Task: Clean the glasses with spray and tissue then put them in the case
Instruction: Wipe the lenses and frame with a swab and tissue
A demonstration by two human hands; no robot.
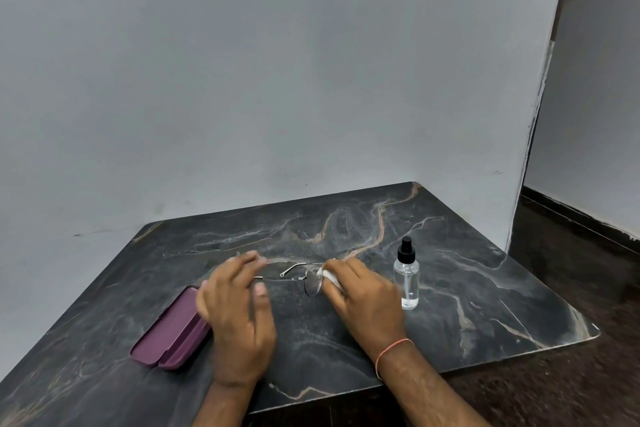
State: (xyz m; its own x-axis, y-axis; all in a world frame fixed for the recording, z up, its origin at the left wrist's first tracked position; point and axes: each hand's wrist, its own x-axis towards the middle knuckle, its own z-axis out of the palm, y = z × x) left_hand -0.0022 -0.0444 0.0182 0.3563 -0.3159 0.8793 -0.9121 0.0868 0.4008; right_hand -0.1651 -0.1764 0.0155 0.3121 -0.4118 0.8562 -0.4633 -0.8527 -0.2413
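Pale grey walls close in behind a dark marble-patterned tabletop (450, 288) veined with white and rust, its far corners rounded and its finish slightly glossy.

From the head view, the only one there is, a thin wire-framed pair of glasses (304, 279) is held just above the table, near its middle, between both hands. The left hand (239, 315) is blurred; its fingers seem to pinch the frame at the left end, though I cannot tell how firmly. The right hand (363, 302), with an orange thread band at the wrist, is closed around a small wad of white tissue (330, 277), pressing it on the right lens.

A clear cylindrical spray bottle with a black pump top (406, 279) stands upright just beside the right hand. A plum-coloured hard case (173, 333) lies open like a book, near the left hand, its lining matte.

I judge the glasses very light and easily bent: slender metal arms, fragile lenses that will be slick if wet. They are best held by the rim or bridge, not the lens face, with gentle pressure from the soft, yielding tissue. The case looks rigid enough to take them once the arms are folded.
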